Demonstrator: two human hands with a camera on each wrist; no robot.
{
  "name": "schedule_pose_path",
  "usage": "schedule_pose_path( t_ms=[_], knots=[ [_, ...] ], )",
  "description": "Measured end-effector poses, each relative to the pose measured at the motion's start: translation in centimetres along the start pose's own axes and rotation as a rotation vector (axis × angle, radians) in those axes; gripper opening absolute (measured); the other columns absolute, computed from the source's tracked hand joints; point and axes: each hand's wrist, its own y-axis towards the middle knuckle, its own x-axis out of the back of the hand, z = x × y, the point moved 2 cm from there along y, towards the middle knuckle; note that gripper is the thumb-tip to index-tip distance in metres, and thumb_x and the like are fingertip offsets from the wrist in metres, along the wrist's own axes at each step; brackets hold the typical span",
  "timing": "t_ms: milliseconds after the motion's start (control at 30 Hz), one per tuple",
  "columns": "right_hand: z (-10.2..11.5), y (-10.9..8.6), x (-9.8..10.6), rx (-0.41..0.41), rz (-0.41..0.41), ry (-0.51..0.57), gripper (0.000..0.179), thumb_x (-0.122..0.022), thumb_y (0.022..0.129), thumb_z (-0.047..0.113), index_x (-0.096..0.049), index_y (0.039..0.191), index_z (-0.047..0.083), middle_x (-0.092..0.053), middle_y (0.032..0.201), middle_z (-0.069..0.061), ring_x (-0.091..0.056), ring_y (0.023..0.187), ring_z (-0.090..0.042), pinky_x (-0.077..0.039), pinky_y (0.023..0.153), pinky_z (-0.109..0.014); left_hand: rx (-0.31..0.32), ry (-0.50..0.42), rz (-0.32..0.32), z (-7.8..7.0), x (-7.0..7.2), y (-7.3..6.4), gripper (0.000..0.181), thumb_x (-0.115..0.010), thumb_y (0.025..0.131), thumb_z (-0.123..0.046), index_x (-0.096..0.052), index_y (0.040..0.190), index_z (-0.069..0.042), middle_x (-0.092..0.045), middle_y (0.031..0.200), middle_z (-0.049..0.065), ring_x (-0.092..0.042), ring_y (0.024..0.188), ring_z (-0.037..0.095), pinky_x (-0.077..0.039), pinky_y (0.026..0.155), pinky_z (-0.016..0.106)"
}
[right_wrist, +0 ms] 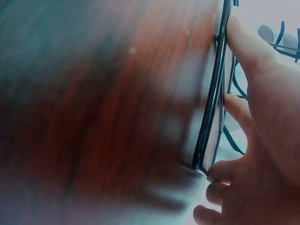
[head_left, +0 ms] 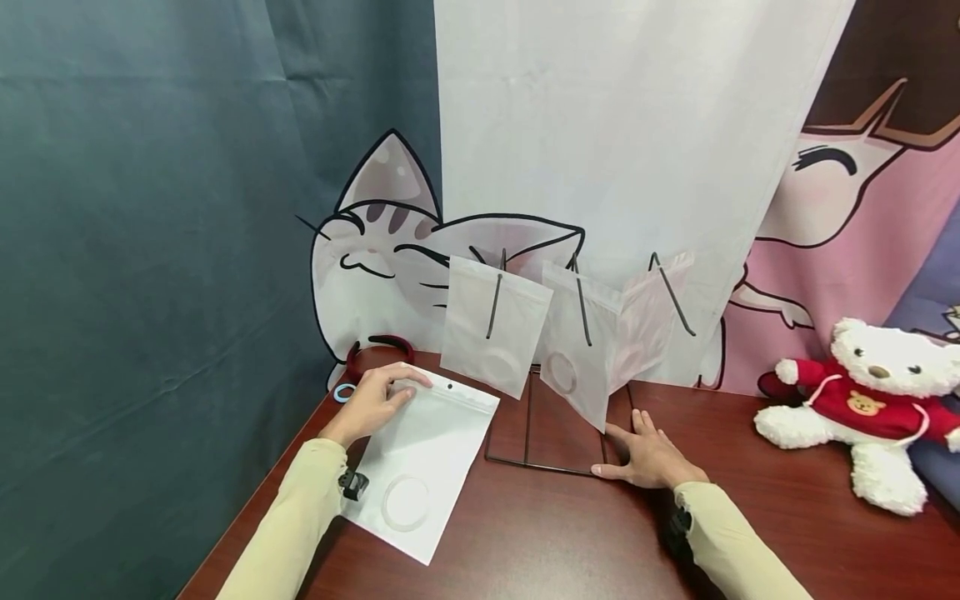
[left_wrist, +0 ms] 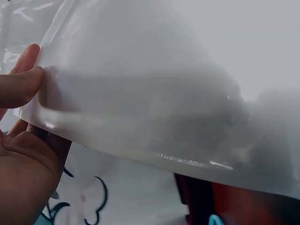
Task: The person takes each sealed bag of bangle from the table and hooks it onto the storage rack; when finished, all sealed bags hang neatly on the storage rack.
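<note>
My left hand (head_left: 375, 404) holds a white zip-top bag (head_left: 446, 433) by its upper left edge, the bag tilted over the table's left side. In the left wrist view the thumb and fingers pinch the edge of the bag (left_wrist: 140, 117). A pale ring shape (head_left: 385, 502) shows through its lower part. My right hand (head_left: 647, 454) spreads its fingers over the right front corner of a black wire rack (head_left: 551, 469). The right wrist view has the thumb and fingertips touching the rack's bar (right_wrist: 213, 103). Frosted bags, including one at the left (head_left: 487, 321), hang from the rack's hooks.
A dark red headband (head_left: 411, 346) and a small light-blue ring (head_left: 343, 392) lie behind my left hand. A white teddy bear (head_left: 877, 425) in a red top sits at the table's right. Printed curtains (head_left: 600, 125) stand directly behind the brown table (head_left: 540, 542).
</note>
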Motion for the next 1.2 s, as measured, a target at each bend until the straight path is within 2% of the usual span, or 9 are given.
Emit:
schedule_pose_path(
  t_ms=[67, 167, 233, 500, 700, 800, 900, 1000, 1200],
  knots=[
    [0.0, 0.0, 0.0, 0.000, -0.002, 0.002, 0.091, -0.080, 0.087, 0.060, -0.054, 0.152, 0.004, -0.022, 0.158, -0.052, -0.018, 0.152, -0.066, -0.027, 0.117, -0.077, -0.024, -0.006, -0.010, -0.7, 0.1, 0.1, 0.030, -0.065, 0.098, 0.006, -0.080, 0.113, -0.015, -0.075, 0.123, 0.008, -0.064, 0.112, 0.024, -0.056, 0.091, 0.042],
    [-0.1, 0.0, 0.0, 0.004, -0.010, 0.001, 0.090, -0.080, 0.086, 0.060, -0.054, 0.152, 0.003, -0.023, 0.157, -0.053, -0.019, 0.151, -0.066, -0.028, 0.116, -0.077, -0.064, -0.014, -0.025, -1.9, 0.3, 0.3, 0.028, -0.066, 0.099, 0.005, -0.080, 0.114, -0.015, -0.075, 0.120, 0.007, -0.059, 0.097, 0.017, -0.047, 0.074, 0.028],
    [-0.1, 0.0, 0.0, 0.005, -0.012, 0.002, 0.090, -0.080, 0.086, 0.060, -0.054, 0.152, 0.003, -0.023, 0.157, -0.053, -0.019, 0.151, -0.066, -0.028, 0.116, -0.077, -0.087, -0.032, -0.035, -2.8, 0.4, 0.3, 0.028, -0.066, 0.098, 0.005, -0.080, 0.114, -0.014, -0.075, 0.119, 0.007, -0.054, 0.088, 0.014, -0.041, 0.067, 0.026],
    [-0.2, 0.1, 0.0, -0.005, -0.004, 0.012, 0.090, -0.080, 0.086, 0.060, -0.054, 0.152, 0.003, -0.022, 0.158, -0.052, -0.017, 0.152, -0.065, -0.026, 0.117, -0.077, -0.175, -0.092, -0.093, -6.8, 0.9, 0.5, 0.030, -0.066, 0.099, 0.005, -0.080, 0.113, -0.017, -0.073, 0.112, 0.002, -0.045, 0.068, 0.014, -0.040, 0.060, 0.027],
    [-0.1, 0.2, 0.0, 0.004, -0.012, 0.003, 0.090, -0.080, 0.086, 0.059, -0.054, 0.151, 0.002, -0.023, 0.157, -0.052, -0.019, 0.152, -0.066, -0.027, 0.116, -0.077, -0.258, -0.159, -0.141, -9.0, 0.9, 0.8, 0.028, -0.065, 0.099, 0.007, -0.079, 0.113, -0.012, -0.074, 0.116, 0.007, -0.058, 0.090, 0.012, -0.040, 0.062, 0.025],
    [-0.1, 0.2, 0.0, 0.005, -0.015, -0.003, 0.091, -0.081, 0.086, 0.059, -0.054, 0.151, 0.001, -0.023, 0.157, -0.053, -0.019, 0.152, -0.065, -0.027, 0.116, -0.077, -0.280, -0.168, -0.170, -9.8, 0.9, 0.9, 0.027, -0.065, 0.099, 0.007, -0.079, 0.113, -0.011, -0.074, 0.117, 0.008, -0.058, 0.088, 0.012, -0.039, 0.059, 0.025],
    [-0.1, 0.2, -0.1, 0.001, -0.018, -0.004, 0.090, -0.081, 0.086, 0.058, -0.054, 0.151, 0.000, -0.024, 0.157, -0.052, -0.019, 0.152, -0.065, -0.027, 0.116, -0.077, -0.271, -0.166, -0.207, -10.2, 0.8, 1.2, 0.028, -0.064, 0.100, 0.006, -0.080, 0.114, -0.013, -0.073, 0.115, 0.006, -0.049, 0.070, 0.014, -0.036, 0.055, 0.026],
    [-0.1, 0.2, -0.1, 0.004, -0.017, -0.006, 0.090, -0.081, 0.086, 0.058, -0.055, 0.150, 0.000, -0.024, 0.157, -0.053, -0.020, 0.151, -0.066, -0.028, 0.116, -0.077, -0.245, -0.180, -0.229, -10.2, 0.6, 1.3, 0.028, -0.064, 0.101, 0.005, -0.080, 0.114, -0.014, -0.071, 0.113, 0.005, -0.042, 0.061, 0.016, -0.035, 0.053, 0.026],
    [-0.1, 0.1, -0.3, 0.014, -0.022, -0.012, 0.090, -0.081, 0.086, 0.059, -0.055, 0.149, 0.000, -0.026, 0.156, -0.053, -0.021, 0.151, -0.066, -0.029, 0.115, -0.078, -0.253, -0.208, -0.230, -10.4, 0.3, 1.1, 0.027, -0.064, 0.100, 0.005, -0.080, 0.114, -0.011, -0.069, 0.109, 0.008, -0.040, 0.059, 0.018, -0.034, 0.050, 0.027]
  ],
)
